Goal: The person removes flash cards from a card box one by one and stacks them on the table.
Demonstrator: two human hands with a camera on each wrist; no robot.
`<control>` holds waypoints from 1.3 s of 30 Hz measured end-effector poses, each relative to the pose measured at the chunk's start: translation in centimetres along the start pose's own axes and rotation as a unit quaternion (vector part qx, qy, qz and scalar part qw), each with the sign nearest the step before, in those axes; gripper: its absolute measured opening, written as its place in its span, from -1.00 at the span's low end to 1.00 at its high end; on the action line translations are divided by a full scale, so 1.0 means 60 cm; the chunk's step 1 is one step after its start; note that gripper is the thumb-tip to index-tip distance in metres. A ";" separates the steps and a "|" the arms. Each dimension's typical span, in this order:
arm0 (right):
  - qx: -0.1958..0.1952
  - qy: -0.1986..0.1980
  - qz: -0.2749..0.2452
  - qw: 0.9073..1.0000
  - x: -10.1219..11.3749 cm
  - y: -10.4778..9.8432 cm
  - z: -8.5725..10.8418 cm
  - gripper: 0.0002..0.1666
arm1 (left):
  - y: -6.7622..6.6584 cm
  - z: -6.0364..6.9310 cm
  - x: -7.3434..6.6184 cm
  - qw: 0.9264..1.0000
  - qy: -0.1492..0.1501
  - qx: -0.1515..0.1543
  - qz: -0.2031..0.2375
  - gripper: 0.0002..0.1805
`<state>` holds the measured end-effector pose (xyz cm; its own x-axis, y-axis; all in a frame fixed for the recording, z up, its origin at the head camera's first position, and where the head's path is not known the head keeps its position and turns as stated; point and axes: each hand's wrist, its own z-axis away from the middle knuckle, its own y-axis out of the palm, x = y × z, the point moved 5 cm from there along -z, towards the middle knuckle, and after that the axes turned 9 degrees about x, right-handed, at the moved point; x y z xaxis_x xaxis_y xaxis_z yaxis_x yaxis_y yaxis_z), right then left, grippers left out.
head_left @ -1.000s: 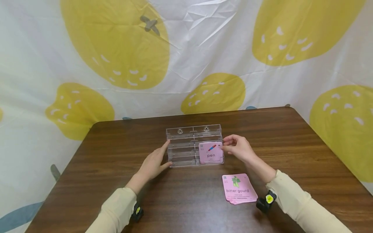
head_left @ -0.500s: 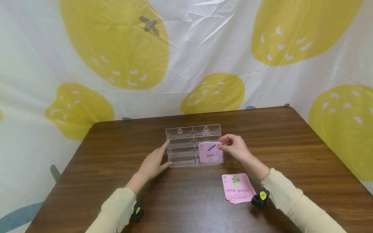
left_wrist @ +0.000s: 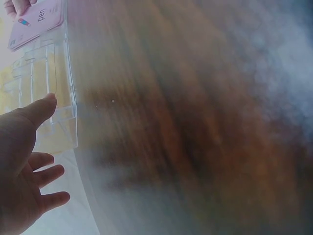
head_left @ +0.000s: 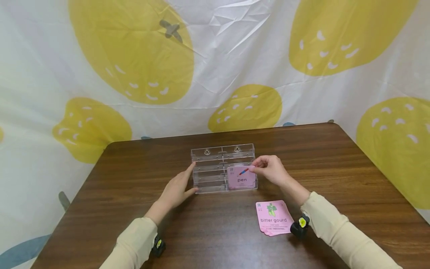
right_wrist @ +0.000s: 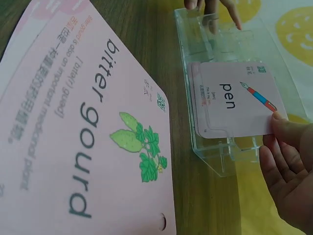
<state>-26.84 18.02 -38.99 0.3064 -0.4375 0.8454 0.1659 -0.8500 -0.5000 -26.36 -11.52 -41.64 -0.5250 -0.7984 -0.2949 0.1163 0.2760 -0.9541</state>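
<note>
The pen card (head_left: 241, 178) leans at the lower right part of the clear rack (head_left: 209, 180), apparently in its front compartment. The right hand (head_left: 271, 171), at the right side of the rack, pinches the card's upper corner, so this card is not yet released. The left hand (head_left: 175, 189), with fingers extended and spread, touches the rack's left side. I judge the work only partly done: the bitter gourd cards (head_left: 274, 218) lie outside, before the rack, on the table (head_left: 208, 231), seemingly not sorted.
</note>
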 end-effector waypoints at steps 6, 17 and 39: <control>0.003 -0.009 -0.004 1.000 0.002 -0.003 0.001 -0.89 | 0.000 0.000 0.000 1.000 -0.001 -0.001 0.002 -0.06; 0.005 -0.007 -0.026 1.000 0.010 -0.006 -0.004 -0.85 | 0.000 0.000 0.001 1.000 -0.001 -0.001 0.000 -0.06; 0.011 -0.029 0.002 1.000 0.113 -0.027 0.001 -0.84 | 0.001 0.000 0.001 1.000 -0.004 0.000 -0.001 -0.05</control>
<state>-25.01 16.45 -32.47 0.3604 -0.4234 0.8312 0.1841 -0.8412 -0.5084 -26.39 -11.52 -41.69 -0.5192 -0.8029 -0.2929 0.1153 0.2738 -0.9549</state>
